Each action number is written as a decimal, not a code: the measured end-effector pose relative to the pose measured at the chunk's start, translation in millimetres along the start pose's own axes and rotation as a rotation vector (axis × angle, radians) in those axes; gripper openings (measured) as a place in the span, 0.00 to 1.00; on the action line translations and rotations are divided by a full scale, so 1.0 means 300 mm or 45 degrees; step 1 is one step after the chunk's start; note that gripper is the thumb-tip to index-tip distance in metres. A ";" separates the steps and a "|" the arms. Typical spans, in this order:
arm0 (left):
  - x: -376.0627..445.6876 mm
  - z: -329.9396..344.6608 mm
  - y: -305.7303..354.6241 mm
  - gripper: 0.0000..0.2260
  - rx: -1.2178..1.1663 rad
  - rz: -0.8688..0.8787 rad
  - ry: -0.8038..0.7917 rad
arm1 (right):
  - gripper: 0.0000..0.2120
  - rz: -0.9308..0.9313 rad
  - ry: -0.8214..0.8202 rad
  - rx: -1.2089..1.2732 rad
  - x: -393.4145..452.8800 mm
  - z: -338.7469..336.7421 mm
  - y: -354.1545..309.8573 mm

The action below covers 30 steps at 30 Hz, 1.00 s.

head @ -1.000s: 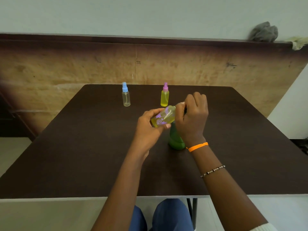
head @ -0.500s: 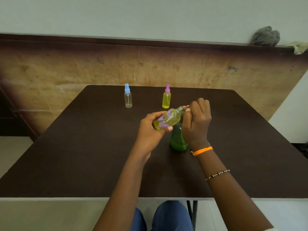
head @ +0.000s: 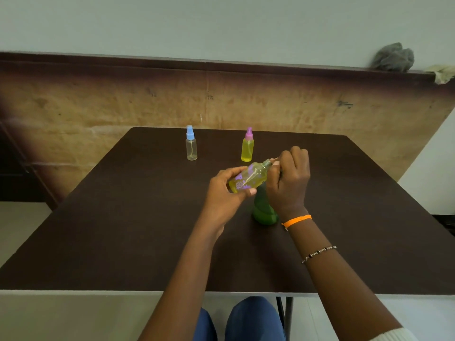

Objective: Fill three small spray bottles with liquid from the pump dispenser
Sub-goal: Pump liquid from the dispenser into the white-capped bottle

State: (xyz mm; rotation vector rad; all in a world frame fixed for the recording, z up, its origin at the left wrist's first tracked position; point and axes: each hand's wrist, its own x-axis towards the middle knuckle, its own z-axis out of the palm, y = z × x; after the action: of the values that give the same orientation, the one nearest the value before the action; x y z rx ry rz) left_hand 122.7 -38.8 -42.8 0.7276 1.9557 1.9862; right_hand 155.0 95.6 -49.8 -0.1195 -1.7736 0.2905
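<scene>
Bottles [head: 191,146] [head: 247,148] upright behind hands; dispenser [head: 263,210] half hidden.

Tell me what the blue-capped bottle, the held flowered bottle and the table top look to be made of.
Blue-capped bottle: clear glossy plastic, probably; the dip tube shows through its wall. Flowered bottle in the left hand: see-through, yellow liquid visible, purple print; likely plastic, though glass cannot be excluded. Table top: dark brown matte board, likely laminate, pale edge strip.
</scene>
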 end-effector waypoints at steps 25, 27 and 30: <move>0.015 -0.002 0.006 0.21 -0.048 0.035 0.017 | 0.10 0.061 -0.040 0.030 0.050 -0.012 -0.012; 0.017 -0.001 -0.006 0.21 -0.026 0.028 0.013 | 0.10 0.029 -0.018 -0.001 0.029 -0.005 -0.014; 0.014 0.004 -0.029 0.21 -0.022 -0.001 0.019 | 0.10 -0.011 -0.011 -0.039 0.008 0.002 -0.006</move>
State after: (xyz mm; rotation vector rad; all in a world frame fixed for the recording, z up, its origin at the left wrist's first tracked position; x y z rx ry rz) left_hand 118.4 -35.1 -50.6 0.7101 1.9448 2.0111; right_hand 153.9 94.4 -47.1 -0.1332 -1.7870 0.2579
